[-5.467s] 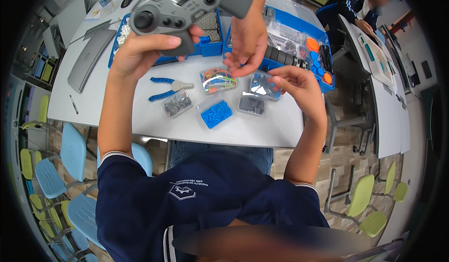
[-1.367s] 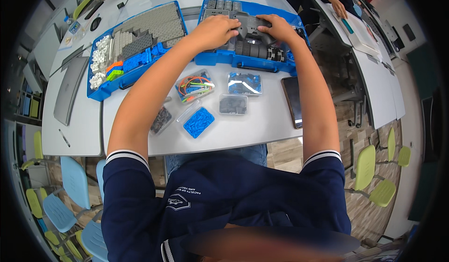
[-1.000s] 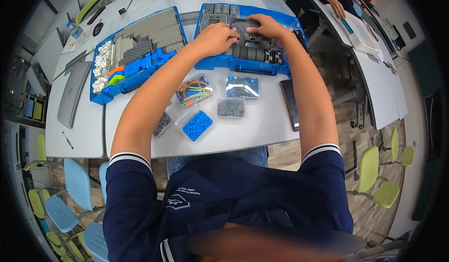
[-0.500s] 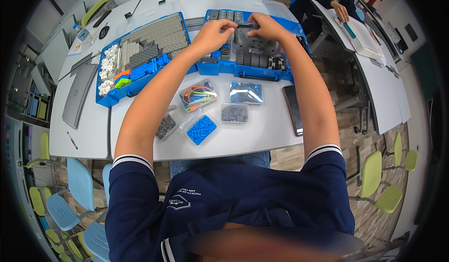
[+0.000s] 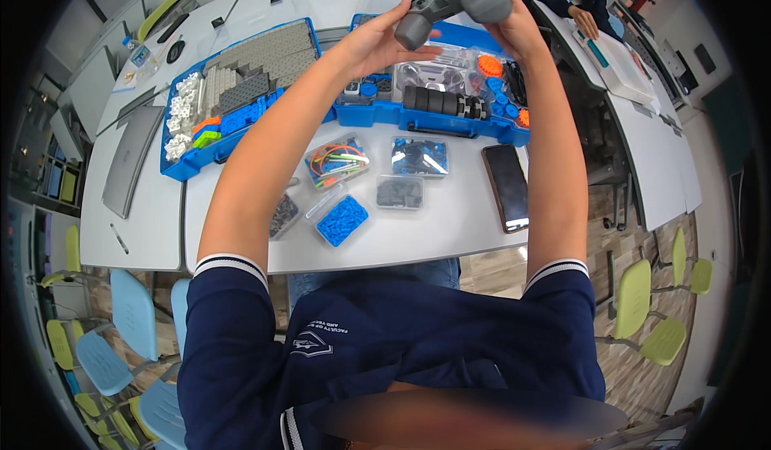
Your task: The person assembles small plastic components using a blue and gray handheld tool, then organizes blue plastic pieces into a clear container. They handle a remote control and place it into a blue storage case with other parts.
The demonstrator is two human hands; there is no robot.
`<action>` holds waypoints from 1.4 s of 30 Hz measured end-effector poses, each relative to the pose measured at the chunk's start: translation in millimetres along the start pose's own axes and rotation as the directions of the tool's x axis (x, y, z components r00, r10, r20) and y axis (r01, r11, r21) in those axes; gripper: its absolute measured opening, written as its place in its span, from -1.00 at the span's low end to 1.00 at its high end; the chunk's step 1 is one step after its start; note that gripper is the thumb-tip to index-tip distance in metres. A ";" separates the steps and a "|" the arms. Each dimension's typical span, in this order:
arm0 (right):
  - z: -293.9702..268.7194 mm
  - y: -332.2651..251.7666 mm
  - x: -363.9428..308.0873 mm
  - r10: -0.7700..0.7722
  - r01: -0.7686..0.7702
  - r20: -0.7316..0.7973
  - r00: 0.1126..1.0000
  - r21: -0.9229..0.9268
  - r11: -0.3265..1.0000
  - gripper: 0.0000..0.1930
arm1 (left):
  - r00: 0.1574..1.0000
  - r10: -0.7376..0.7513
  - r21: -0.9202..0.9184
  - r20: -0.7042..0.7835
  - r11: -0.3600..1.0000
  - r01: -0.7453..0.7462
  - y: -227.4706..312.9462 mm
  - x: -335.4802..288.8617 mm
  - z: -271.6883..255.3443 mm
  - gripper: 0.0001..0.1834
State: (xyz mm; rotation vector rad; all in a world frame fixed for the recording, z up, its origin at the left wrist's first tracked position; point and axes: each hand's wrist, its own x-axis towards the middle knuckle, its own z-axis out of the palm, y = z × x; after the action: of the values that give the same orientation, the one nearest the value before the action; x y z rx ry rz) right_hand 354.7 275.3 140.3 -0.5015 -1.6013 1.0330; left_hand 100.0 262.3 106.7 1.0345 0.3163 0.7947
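A dark grey game controller (image 5: 459,2) is raised above the right-hand blue case (image 5: 377,115). My right hand (image 5: 518,28) is closed around its right grip, with part of the fingers hidden behind it. At the left grip, my left hand (image 5: 376,44) holds the controller between a raised thumb and fingers that reach out underneath. Below in the case lie a clear plastic tray (image 5: 438,76), a row of black wheels (image 5: 438,100), orange gears (image 5: 489,66) and blue round pieces (image 5: 498,96).
A second blue case (image 5: 193,161) of grey, white and blue building pieces stands to the left. Nearer me are small clear boxes of parts, such as blue pins (image 5: 342,220), and a phone (image 5: 505,189). A closed laptop (image 5: 132,161) lies far left; a person (image 5: 582,4) sits beyond right.
The controller has come up out of the right-hand case, held in both my hands. The clear tray and orange gears there now show. My hands have risen and moved slightly apart.
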 end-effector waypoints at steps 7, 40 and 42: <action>-8.4 -19.7 -35.8 0.238 -0.249 -0.146 0.960 -0.060 0.967 -0.45 | 0.986 0.119 0.074 -0.118 0.991 -0.111 3.2 14.7 4.6 -0.43; 4.4 51.7 -78.3 0.256 -0.122 -0.133 0.957 -0.991 -0.056 -0.60 | 0.969 0.236 0.886 0.073 -0.461 0.045 -33.3 10.9 -24.1 -0.63; 18.2 35.7 -82.2 0.177 -0.089 -0.115 0.977 -0.985 -0.149 -0.58 | 0.959 0.260 0.926 0.111 -0.377 -0.005 -11.0 -6.5 -18.3 -0.66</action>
State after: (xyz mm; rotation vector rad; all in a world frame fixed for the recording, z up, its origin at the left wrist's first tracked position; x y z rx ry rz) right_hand 355.3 224.4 64.4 -1.7646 -2.2122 -0.4665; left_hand 89.7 266.5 87.4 2.8469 1.2273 0.6800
